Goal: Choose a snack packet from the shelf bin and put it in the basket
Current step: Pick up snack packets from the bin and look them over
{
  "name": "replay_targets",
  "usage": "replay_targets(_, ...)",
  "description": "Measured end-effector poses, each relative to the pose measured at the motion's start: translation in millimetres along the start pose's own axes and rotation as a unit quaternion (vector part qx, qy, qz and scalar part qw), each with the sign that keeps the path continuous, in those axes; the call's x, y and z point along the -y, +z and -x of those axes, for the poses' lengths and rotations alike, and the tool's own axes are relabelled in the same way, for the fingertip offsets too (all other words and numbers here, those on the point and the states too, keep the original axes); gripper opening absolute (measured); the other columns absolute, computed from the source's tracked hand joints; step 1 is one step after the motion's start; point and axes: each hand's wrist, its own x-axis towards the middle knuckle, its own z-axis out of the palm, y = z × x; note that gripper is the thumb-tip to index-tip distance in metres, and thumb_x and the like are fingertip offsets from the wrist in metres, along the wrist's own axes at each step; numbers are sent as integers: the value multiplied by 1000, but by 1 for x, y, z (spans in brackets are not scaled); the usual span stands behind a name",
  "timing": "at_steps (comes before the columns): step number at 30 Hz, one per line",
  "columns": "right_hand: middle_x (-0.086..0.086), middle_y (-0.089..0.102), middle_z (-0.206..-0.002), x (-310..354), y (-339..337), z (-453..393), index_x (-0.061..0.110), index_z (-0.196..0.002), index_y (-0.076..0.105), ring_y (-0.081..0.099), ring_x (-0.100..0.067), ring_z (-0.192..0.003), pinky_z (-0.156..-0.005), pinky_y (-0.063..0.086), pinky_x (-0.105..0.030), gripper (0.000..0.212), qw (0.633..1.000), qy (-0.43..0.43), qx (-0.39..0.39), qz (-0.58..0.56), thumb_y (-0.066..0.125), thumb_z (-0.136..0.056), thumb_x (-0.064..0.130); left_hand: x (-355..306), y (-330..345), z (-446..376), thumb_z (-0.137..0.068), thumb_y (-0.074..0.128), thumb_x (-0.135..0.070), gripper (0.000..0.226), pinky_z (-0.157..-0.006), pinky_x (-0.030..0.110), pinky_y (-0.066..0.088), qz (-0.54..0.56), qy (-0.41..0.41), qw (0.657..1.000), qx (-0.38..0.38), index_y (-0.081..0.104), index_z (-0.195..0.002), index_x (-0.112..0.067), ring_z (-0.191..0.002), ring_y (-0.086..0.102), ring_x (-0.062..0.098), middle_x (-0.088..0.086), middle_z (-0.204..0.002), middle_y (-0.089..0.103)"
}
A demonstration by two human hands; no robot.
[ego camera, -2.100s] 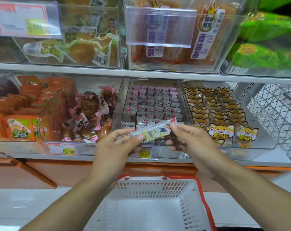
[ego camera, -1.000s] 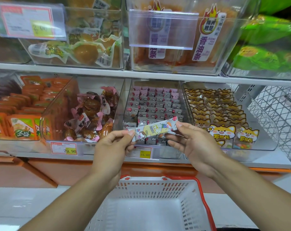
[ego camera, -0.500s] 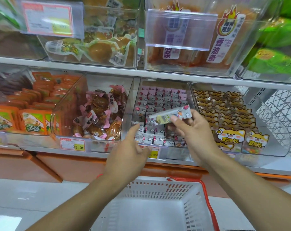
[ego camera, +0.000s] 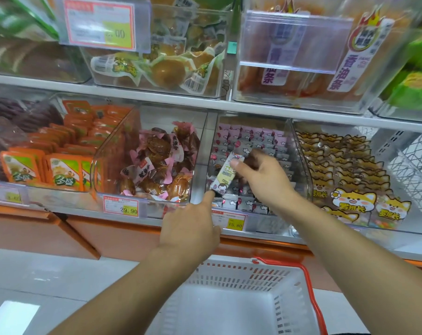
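Above the clear shelf bin [ego camera: 299, 151] of small pink-and-grey packets: one yellow snack packet [ego camera: 225, 174], pinched in my right hand [ego camera: 263, 177], tilted to read. Left hand [ego camera: 190, 228] below it, forefinger extended, seemingly touching its lower end. Basket [ego camera: 290, 298] beneath the bin, awaiting.

A price tag [ego camera: 121, 207] at the lower centre-left of the frame, on the front of the bin of brown wrapped snacks, reads 29.90. Right of it, a second tag [ego camera: 231, 221] under the pink-and-grey packet bin reads 15.80. The orange packets [ego camera: 64, 174] at left carry 冬盛. At upper right, a bin label [ego camera: 344, 68] reads 香油条. The cat-faced packets [ego camera: 352, 200] at lower right show characters too small to read surely.
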Motion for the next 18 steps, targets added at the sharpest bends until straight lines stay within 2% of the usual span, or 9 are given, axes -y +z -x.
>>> replay_targets(3, 4, 71, -86, 1, 4, -16, 19, -93, 56, 70, -10, -70, -59, 47, -23, 27, 999, 37, 2, 9, 65, -96, 44, 3, 3, -2, -95, 60, -48, 77, -73, 37, 43, -19, 7, 1000, -4, 14, -156, -40, -96, 68, 29, 1, -103, 73)
replay_targets(5, 7, 70, -89, 2, 8, -24, 23, -103, 59, 69, -1, -62, -50, 45, -12, 20, 999, 46, 3, -9, 68, -95, 39, 4, 4, -4, -95, 60, -47, 79, -72, 36, 41, -20, 5, 1000, -1, 12, -156, -40, -94, 68, 28, 0, -101, 72)
replay_targets(6, 7, 70, -93, 3, 9, -27, 23, -113, 59, 70, -1, -66, -51, 47, -12, 25, 999, 42, -1, -10, 69, -95, 38, 4, 4, -4, -95, 60, -47, 78, -71, 35, 40, -21, 5, 1000, -2, 12, -157, -40, -92, 68, 27, 0, -99, 72)
replay_targets(8, 6, 68, -107, 2, 10, -29, 22, -137, 53, 69, -12, -89, -66, 50, -21, 48, 1000, 15, -12, 17, 71, -94, 36, 5, 6, -5, -95, 60, -48, 78, -71, 34, 39, -25, 7, 1000, -10, 13, -157, -38, -89, 67, 27, -1, -95, 71)
replay_targets(10, 2, 67, -119, 2, 10, -28, 23, -146, 49, 64, -18, -102, -80, 47, -25, 60, 997, -28, -3, 67, 73, -92, 34, 5, 6, -5, -95, 60, -49, 78, -70, 34, 40, -26, 7, 1000, -13, 13, -157, -38, -88, 67, 26, -1, -93, 70)
replay_targets(12, 2, 69, -125, -1, 11, -24, 24, -142, 55, 63, -15, -102, -79, 46, -22, 56, 990, -63, 38, 118, 76, -90, 31, 3, 7, -6, -94, 60, -49, 79, -70, 34, 41, -25, 8, 1000, -17, 13, -156, -37, -88, 68, 26, -1, -95, 70)
replay_targets(14, 1, 70, -124, -4, 12, -19, 23, -135, 62, 62, -13, -100, -76, 47, -22, 47, 966, -88, 84, 228, 75, -91, 32, 1, 8, -6, -94, 61, -50, 80, -70, 35, 41, -28, 11, 999, -23, 14, -156, -35, -90, 68, 27, 0, -96, 71)
replay_targets(16, -2, 66, -134, -6, 12, -17, 21, -136, 62, 62, -20, -114, -92, 51, -32, 45, 933, -114, 122, 319, 69, -95, 37, 1, 8, -6, -94, 61, -51, 80, -71, 36, 41, -31, 13, 999, -22, 14, -156, -35, -93, 69, 29, 2, -98, 71)
replay_targets(18, -2, 62, -141, -4, 9, -18, 21, -139, 61, 60, -21, -124, -100, 47, -30, 45, 932, -122, 127, 316, 63, -98, 40, 0, 7, -7, -94, 61, -51, 81, -73, 37, 42, -31, 12, 999, -21, 12, -156, -35, -94, 68, 30, 3, -98, 71)
